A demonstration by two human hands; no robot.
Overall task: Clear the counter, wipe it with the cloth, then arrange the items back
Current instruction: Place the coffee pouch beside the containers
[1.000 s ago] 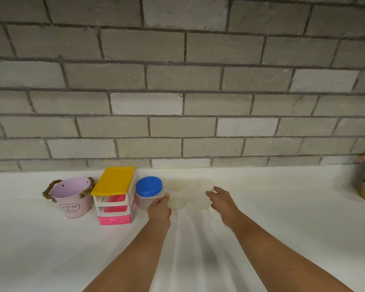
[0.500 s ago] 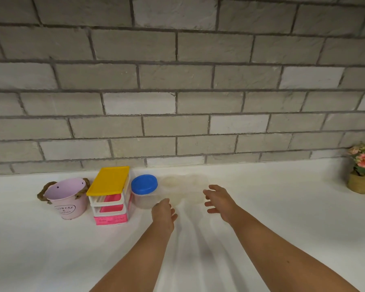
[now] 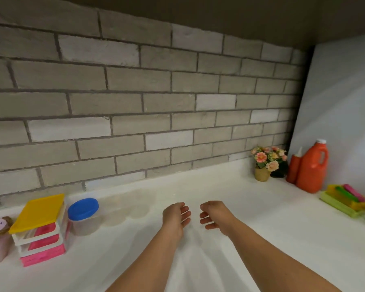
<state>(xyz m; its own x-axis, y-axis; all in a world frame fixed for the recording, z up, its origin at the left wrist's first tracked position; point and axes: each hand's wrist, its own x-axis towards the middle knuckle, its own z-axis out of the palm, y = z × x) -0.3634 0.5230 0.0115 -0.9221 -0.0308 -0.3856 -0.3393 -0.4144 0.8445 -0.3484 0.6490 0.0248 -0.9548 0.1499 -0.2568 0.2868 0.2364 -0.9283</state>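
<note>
Above the white counter (image 3: 261,239) my left hand (image 3: 175,218) and right hand (image 3: 216,214) hung loosely curled, empty; arranging seemed unfinished, orange plastic jug (image 3: 312,167) waiting far right.

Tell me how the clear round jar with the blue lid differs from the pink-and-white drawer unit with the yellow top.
The clear jar is round; the pink-and-white drawer unit is boxy and tiered. The jar's lid is blue, the unit's top yellow. Both stand upright on the white counter.
</note>
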